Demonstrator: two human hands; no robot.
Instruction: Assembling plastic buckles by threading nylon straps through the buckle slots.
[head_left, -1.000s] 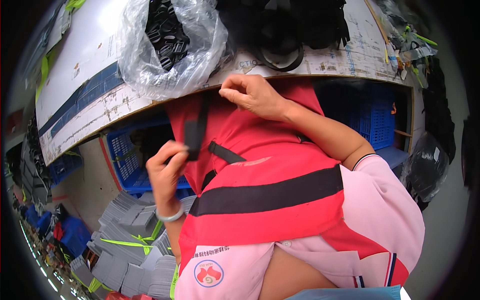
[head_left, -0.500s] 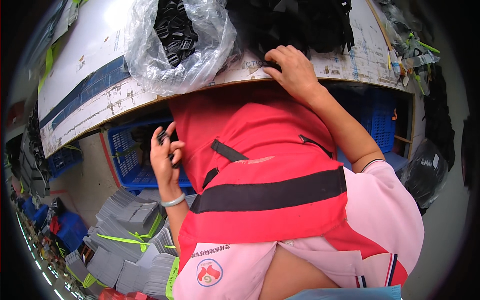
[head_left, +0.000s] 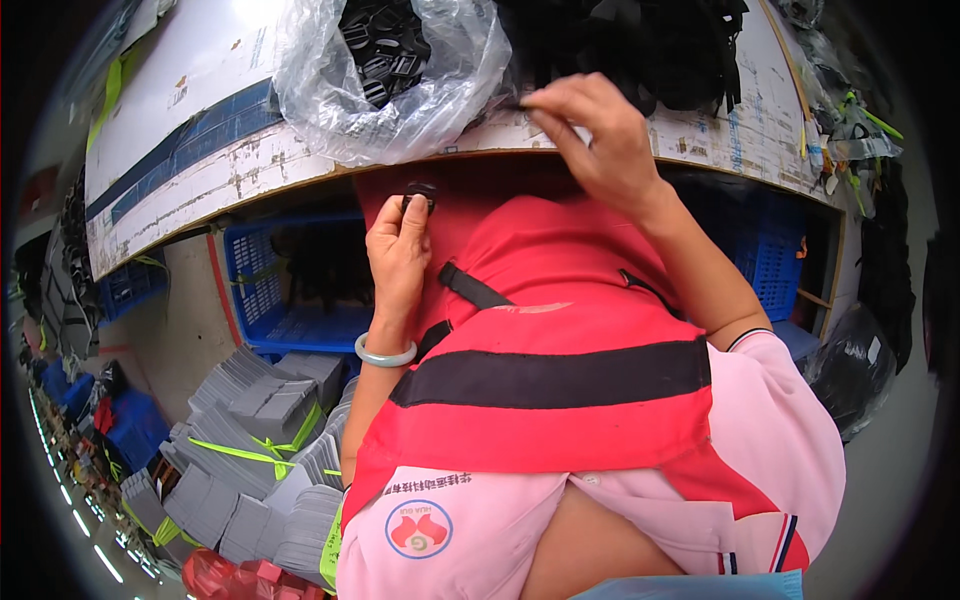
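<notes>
My left hand (head_left: 400,250) is closed, thumb and fingers pinching a small black plastic buckle (head_left: 420,193) just below the table's front edge. Over the tabletop, my right hand (head_left: 605,135) has its thumb and forefinger drawn together at a small dark end, too blurred to name. Behind that hand lies a heap of black straps (head_left: 600,50). To its left, a clear plastic bag (head_left: 450,110) stands open, full of black buckles (head_left: 385,55).
The worn white tabletop (head_left: 200,90) curves across the far side. Beneath it are blue crates (head_left: 290,328). Stacked grey sheets (head_left: 250,405), tied with yellow-green bands, are at lower left. A dark plastic-wrapped bundle (head_left: 850,355) lies on the right.
My left hand has moved up and right with the buckle, its fingers now closed together. My right hand has lifted slightly, and its fingers have drawn into a pinch.
</notes>
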